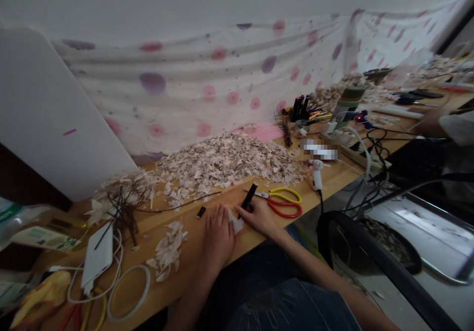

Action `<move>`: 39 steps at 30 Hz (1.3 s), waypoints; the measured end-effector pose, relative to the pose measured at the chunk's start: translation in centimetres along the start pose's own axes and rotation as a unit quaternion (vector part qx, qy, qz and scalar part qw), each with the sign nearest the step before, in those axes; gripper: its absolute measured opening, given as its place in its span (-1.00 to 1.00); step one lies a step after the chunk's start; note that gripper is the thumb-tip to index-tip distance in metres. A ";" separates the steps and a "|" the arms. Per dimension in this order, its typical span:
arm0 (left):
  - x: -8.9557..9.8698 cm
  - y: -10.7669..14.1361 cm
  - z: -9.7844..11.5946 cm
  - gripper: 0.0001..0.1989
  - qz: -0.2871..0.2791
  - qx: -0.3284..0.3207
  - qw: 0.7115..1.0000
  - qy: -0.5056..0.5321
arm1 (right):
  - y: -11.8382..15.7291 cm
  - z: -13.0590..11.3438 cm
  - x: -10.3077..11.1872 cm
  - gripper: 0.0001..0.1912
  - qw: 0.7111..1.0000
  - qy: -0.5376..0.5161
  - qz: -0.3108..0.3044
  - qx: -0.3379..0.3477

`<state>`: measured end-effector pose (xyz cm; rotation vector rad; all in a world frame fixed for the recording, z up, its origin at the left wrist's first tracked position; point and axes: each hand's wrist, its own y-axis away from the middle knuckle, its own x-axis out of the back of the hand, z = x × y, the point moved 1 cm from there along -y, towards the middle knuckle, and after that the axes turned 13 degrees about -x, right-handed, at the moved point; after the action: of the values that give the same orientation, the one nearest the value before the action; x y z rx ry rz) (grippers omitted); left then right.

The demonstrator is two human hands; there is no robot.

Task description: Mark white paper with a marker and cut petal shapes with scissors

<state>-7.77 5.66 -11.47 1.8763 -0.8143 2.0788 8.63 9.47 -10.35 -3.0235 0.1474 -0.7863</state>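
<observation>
My left hand [218,237] lies flat on the wooden table with its fingers stretched out, pressing beside and partly over a thin white piece [234,222]. In my right hand [261,217] is a black marker [249,196], tilted, its lower end at the white piece. A short black marker cap [201,212] lies by itself, up and left of my left hand. Scissors [285,202] with yellow and red handles rest just right of my right hand. Left of my left hand is a small heap of pale petal-like pieces [170,249].
Behind my hands spreads a large pile of pale flakes [229,163]. A white glue gun [316,175] stands near the table edge at right, with cables [377,143] beyond. At left lie dark twigs [122,207], a white power bank [98,254] and a tape ring [129,291].
</observation>
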 end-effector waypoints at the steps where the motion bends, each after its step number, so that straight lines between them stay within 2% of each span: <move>1: 0.0 0.0 0.0 -0.53 0.000 0.000 1.000 -0.001 | 0.0 0.0 0.0 -0.72 1.000 0.001 0.009 -0.004; 4: 0.0 0.0 0.0 -0.52 -0.001 0.001 1.000 -0.002 | -0.1 -0.1 0.2 -0.72 0.999 0.000 0.035 -0.015; 9: 0.2 0.0 0.1 -0.53 -0.005 0.002 1.000 -0.001 | 0.0 -0.1 0.1 -0.72 1.000 0.007 0.012 -0.001; 13: 0.3 -0.1 0.2 -0.52 -0.006 0.004 1.000 0.001 | -0.1 0.2 0.1 -0.72 0.999 0.008 0.044 -0.010; 18: 0.3 -0.1 0.2 -0.53 -0.009 0.003 1.000 0.001 | 0.0 0.3 0.0 -0.70 1.000 0.010 0.005 0.009; 22: 0.3 -0.1 0.2 -0.52 -0.008 0.005 1.000 0.002 | 0.1 0.2 0.1 -0.70 0.999 0.013 0.043 -0.004; 26: 0.3 -0.1 0.2 -0.53 -0.006 0.004 1.000 0.002 | 0.1 0.1 0.1 -0.70 1.000 0.014 0.013 0.006; 31: 0.2 -0.1 0.2 -0.52 -0.005 0.003 1.000 0.002 | 0.0 0.1 0.1 -0.71 0.999 0.017 0.041 -0.007; 35: 0.1 0.0 0.1 -0.53 -0.004 0.004 1.000 0.002 | 0.2 -0.1 0.1 -0.69 1.000 0.018 0.014 0.007; 39: -0.1 0.0 0.0 -0.53 -0.002 0.001 1.000 0.001 | 0.3 -0.2 0.2 -0.69 0.999 0.017 0.030 -0.002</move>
<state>-7.80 5.69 -11.53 1.8759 -0.8062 2.0797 8.62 9.16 -10.08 -2.9952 0.2382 -0.8340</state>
